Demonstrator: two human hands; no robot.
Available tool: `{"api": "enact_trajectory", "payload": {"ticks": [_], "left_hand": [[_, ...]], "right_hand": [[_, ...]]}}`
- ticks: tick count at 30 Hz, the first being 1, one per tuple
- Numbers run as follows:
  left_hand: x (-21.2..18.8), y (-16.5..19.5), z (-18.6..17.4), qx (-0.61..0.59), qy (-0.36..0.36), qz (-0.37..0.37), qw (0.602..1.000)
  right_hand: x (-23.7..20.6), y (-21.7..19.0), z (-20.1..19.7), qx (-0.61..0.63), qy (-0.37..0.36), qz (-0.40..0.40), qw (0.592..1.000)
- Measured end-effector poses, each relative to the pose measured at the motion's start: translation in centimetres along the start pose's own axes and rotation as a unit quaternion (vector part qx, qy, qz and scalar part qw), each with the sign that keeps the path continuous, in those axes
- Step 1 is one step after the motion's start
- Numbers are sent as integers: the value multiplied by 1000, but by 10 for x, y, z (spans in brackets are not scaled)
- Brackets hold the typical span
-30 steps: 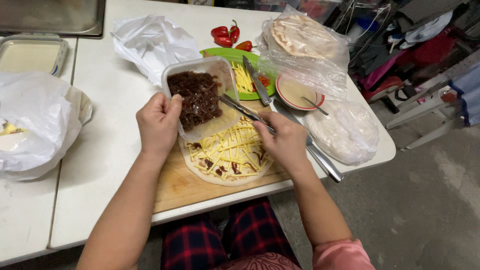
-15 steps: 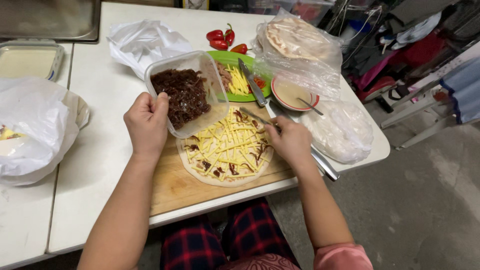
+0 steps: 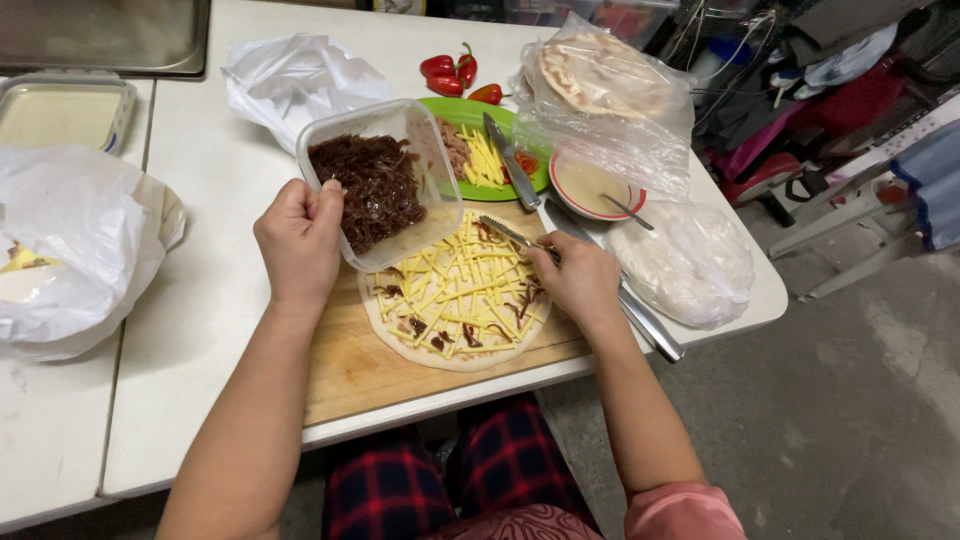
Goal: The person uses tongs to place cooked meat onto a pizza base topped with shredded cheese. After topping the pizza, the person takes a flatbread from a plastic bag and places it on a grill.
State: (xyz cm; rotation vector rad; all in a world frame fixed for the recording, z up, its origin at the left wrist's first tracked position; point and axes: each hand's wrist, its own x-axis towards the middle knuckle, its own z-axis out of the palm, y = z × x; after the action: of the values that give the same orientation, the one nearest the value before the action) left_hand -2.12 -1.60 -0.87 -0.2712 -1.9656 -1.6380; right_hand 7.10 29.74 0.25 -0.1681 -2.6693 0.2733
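Right now I am seeing a crumpled white bag (image 3: 70,240) sitting far to the left on the white table (image 3: 200,330). Next, my left hand (image 3: 300,240) is closing tight on the edge of a clear tub (image 3: 385,180) of dark brown strips and tipping it over the flat round bread (image 3: 455,295). That bread is lying on the wooden board (image 3: 350,365), with yellow strips on top. My right hand (image 3: 580,280) is curling around a fork (image 3: 515,235), its tip pointing at the tub. Behind it, a green plate (image 3: 455,110) is holding a knife (image 3: 510,160)
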Motion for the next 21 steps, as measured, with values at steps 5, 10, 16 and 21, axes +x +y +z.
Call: {"api": "enact_trajectory", "payload": {"ticks": [5, 10, 16, 21], "left_hand": [[1, 0, 1, -4, -3, -3, 1000], [1, -1, 1, -8, 5, 5, 1000], [3, 0, -1, 5, 11, 13, 1000], [2, 0, 0, -4, 12, 3, 1000]], "right_hand": [[1, -1, -7, 26, 20, 29, 999], [7, -7, -1, 7, 15, 15, 1000], [12, -21, 11, -5, -12, -13, 1000], [9, -23, -4, 23, 13, -5, 1000]]}}
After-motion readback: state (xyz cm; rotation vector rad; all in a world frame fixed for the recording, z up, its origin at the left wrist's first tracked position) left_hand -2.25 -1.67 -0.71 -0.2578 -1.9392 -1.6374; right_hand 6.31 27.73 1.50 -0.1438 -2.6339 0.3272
